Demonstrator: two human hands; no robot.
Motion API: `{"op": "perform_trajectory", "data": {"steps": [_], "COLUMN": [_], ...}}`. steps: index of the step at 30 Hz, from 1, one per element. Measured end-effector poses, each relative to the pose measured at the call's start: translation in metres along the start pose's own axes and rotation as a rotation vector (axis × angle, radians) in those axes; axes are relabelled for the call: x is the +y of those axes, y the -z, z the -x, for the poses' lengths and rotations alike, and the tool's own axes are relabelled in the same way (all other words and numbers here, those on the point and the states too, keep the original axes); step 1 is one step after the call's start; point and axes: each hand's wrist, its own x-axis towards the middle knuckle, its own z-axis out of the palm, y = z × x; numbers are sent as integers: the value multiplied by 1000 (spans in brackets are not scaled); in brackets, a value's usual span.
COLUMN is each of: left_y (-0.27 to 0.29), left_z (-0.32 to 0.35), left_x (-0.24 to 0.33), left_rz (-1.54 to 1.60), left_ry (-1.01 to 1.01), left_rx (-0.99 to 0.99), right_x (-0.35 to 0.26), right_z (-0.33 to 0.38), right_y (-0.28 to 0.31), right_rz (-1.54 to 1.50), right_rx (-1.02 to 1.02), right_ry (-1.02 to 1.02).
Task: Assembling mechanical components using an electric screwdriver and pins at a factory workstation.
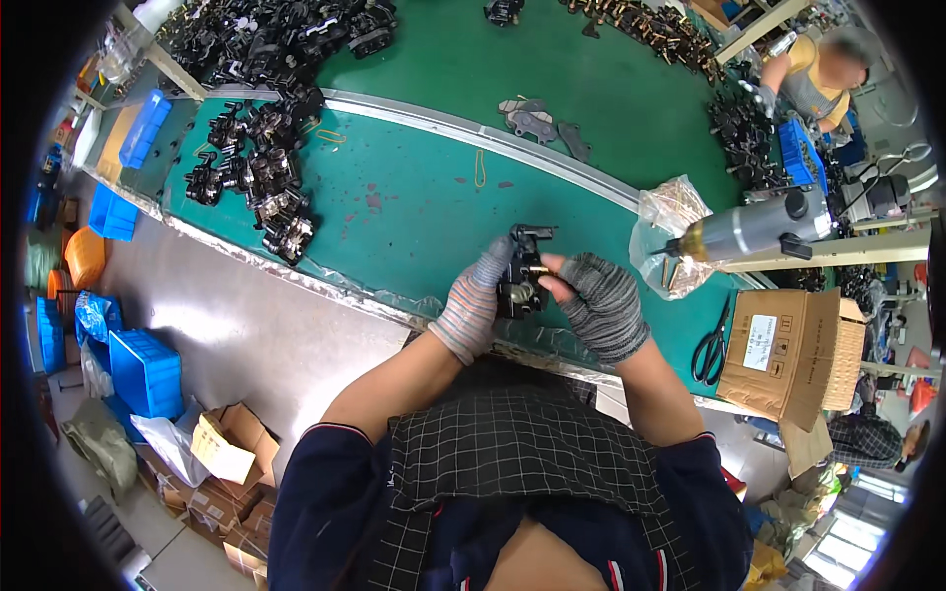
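In front of my chest, above the bench's near edge, my left hand (pixel 471 303) in a striped knit glove grips a black metal part that looks like a brake caliper (pixel 519 294). My right hand (pixel 605 307), in a dark grey glove with bare fingertips, closes thumb and finger at the caliper's right side. A small brass-coloured pin (pixel 535 269) shows there, at those fingertips. Whether the right fingers pinch the pin or the caliper body is hard to make out. Several similar calipers (pixel 271 167) lie piled on the green bench (pixel 414 207) to the left.
Right of my hands, a grey power screwdriver (pixel 754 229) lies by a plastic bag of pins (pixel 680 212). Black scissors (pixel 709 353) rest beside an open cardboard box (pixel 778 350). Flat grey plates (pixel 532 120) lie beyond a metal rail (pixel 434 113). A co-worker (pixel 823 79) is at far right.
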Motion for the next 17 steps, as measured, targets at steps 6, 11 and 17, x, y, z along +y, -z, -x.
{"op": "perform_trajectory", "data": {"steps": [6, 11, 17], "left_y": [-8, -15, -8], "left_z": [-8, -16, -33], "left_x": [-3, -10, -1], "left_rz": [142, 277, 377], "left_ry": [28, 86, 184], "left_rx": [-4, -18, -56], "right_x": [-14, 1, 18], "right_z": [16, 26, 6], "right_y": [-12, -24, -11], "right_rz": [-372, -452, -43], "right_rx": [288, 312, 104], "right_ry": [-167, -85, 182]}}
